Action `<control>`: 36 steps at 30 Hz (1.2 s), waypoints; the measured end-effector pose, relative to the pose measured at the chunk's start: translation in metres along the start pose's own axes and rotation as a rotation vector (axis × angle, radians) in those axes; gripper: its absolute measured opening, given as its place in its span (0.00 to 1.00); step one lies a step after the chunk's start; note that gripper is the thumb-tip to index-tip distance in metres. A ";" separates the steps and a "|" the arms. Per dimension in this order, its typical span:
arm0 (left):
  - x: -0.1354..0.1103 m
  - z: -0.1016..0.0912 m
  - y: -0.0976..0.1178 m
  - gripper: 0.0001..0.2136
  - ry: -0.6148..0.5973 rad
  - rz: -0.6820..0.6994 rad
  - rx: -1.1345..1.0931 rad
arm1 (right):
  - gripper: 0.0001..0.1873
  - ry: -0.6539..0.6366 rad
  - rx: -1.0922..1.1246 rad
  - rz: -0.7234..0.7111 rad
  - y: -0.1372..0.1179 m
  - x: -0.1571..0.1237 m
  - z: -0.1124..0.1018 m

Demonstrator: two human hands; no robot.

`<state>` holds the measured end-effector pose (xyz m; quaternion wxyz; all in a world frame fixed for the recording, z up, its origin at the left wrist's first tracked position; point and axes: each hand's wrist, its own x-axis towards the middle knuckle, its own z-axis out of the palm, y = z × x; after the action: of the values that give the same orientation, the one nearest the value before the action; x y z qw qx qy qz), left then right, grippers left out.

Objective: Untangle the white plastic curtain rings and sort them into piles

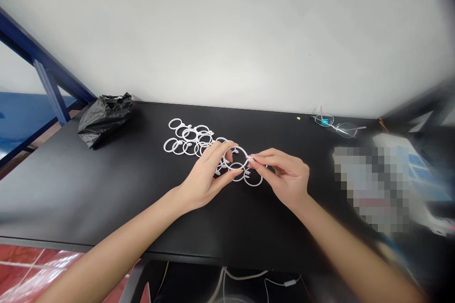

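Between my hands is a white plastic ring [235, 147] with a small tab or clasp on its right side. My left hand [209, 170] grips the ring's left side, fingers over the top and thumb below. With thumb and forefinger, my right hand [284, 170] pinches the clasp end; the fingertips cover part of it. Under and behind my hands, several similar white rings [191, 134] lie in a loose, overlapping group on the black table [149, 184]. One ring [253, 185] lies just below my right fingertips.
A crumpled black plastic bag [106, 116] sits at the back left. Eyeglasses [336, 127] lie near the wall at the back right, with a small yellow bit [298, 118] beside them. A blurred-out item [373, 189] is on the right. Cables [245, 277] hang below the front edge.
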<state>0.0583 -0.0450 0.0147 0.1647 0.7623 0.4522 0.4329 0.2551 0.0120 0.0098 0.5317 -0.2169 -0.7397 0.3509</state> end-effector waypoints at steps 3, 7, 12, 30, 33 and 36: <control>0.000 0.000 0.000 0.17 -0.015 -0.013 -0.020 | 0.12 -0.005 0.008 0.010 -0.001 0.000 0.000; -0.001 0.001 -0.001 0.16 -0.023 -0.032 -0.050 | 0.12 -0.012 0.008 0.016 -0.001 -0.001 0.002; -0.001 0.000 0.000 0.15 -0.029 -0.045 -0.056 | 0.13 -0.008 0.002 0.013 -0.001 -0.003 0.004; 0.003 -0.013 -0.057 0.15 0.008 -0.275 0.704 | 0.05 -0.374 -0.277 -0.057 0.006 -0.005 0.006; 0.001 -0.012 -0.057 0.16 -0.031 -0.288 0.708 | 0.06 -0.517 -0.353 -0.055 0.008 -0.006 0.005; 0.002 -0.013 -0.055 0.15 -0.030 -0.287 0.676 | 0.04 -0.572 -0.400 -0.028 0.011 -0.007 0.006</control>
<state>0.0181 -0.0157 -0.0115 -0.0308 0.7086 0.6696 0.2204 0.2516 0.0127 -0.0036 0.2545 -0.1992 -0.9158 0.2382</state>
